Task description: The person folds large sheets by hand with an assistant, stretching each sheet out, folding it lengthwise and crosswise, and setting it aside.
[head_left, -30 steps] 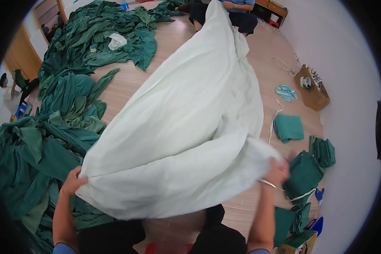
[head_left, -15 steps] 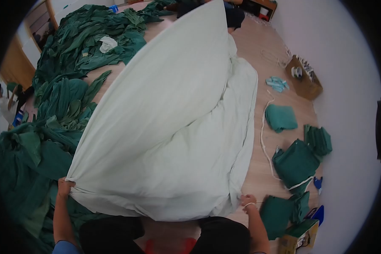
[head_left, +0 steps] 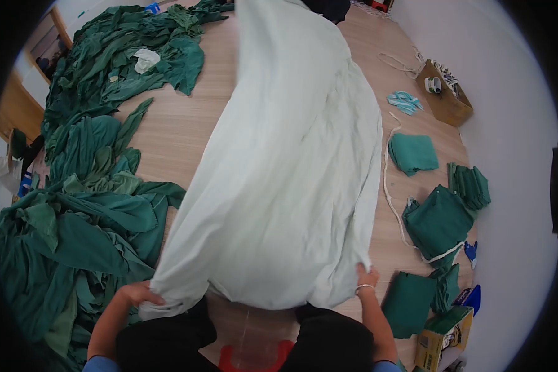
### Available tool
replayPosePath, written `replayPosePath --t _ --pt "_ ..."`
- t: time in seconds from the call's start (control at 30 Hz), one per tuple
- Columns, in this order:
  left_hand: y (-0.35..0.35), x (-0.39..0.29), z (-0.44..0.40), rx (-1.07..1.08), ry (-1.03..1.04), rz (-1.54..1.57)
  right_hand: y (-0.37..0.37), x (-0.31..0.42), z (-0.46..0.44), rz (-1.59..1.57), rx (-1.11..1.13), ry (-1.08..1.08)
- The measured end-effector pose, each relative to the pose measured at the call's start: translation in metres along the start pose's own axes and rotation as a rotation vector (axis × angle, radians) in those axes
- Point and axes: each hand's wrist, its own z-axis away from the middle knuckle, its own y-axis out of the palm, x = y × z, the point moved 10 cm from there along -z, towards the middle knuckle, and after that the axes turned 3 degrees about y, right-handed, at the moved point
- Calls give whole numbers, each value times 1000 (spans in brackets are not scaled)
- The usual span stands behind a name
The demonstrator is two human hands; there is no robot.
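Observation:
A large pale sheet (head_left: 285, 186) stretches from my lap away toward the far end of the room. Its near left corner is bunched in my left hand (head_left: 141, 294), whose fingers are closed on the cloth. At the near right edge, my right hand (head_left: 367, 276) grips the same sheet, a white band around its wrist. The sheet's far end runs up to a person in dark clothing (head_left: 328, 8), whose hands are not visible. Left of the sheet, close to my left hand, lies a loose heap of green cloths (head_left: 93, 242).
Another green heap (head_left: 118, 56) with a white cloth (head_left: 147, 61) on it lies farther back. Along the right wall are folded green cloths (head_left: 439, 218), a white cord (head_left: 387, 192), a cardboard box (head_left: 440, 102) and a nearer box (head_left: 437, 347). A red stool (head_left: 226, 359) is under me.
The sheet's left edge has swung right and lowered, uncovering floor on the left. My left hand has moved right and down with its corner; my right hand has risen slightly.

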Motion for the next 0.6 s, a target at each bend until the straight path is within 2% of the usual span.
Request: replayPosePath --t 0.03,0.07,0.1,0.13,0.17,0.2,0.27,0.33,0.47,0.53,0.57,0.6 --pt "7 -10 -6 32 53 -126 -24 10 -6 -192 18 37" --pt "13 -16 -14 64 111 -248 -56 12 -15 -287 -72 -1" --pt "-9 -11 -18 -29 124 -131 -90 15 -24 -383 -163 -45" --pt "-31 -5 -20 -122 137 -14 -123 14 -26 -469 -240 47" --pt "-53 -6 -5 -374 162 211 -157 48 -12 -471 -330 45" --pt "-79 8 -4 -447 212 278 -184 45 -17 -587 -383 -27" --pt "-126 43 3 -590 292 372 -216 36 -21 -606 -394 99" --pt "-146 73 14 -619 224 403 -231 30 -20 -623 -418 176" --pt "-139 103 29 -589 199 442 -229 29 -16 -435 -402 107" --pt "-159 123 26 -737 180 107 -201 38 -20 -40 -224 -1" --pt "-155 120 27 -751 180 115 -187 49 -9 -36 -161 17" --pt "-157 119 36 -892 130 33 -184 50 -5 -41 -149 13"
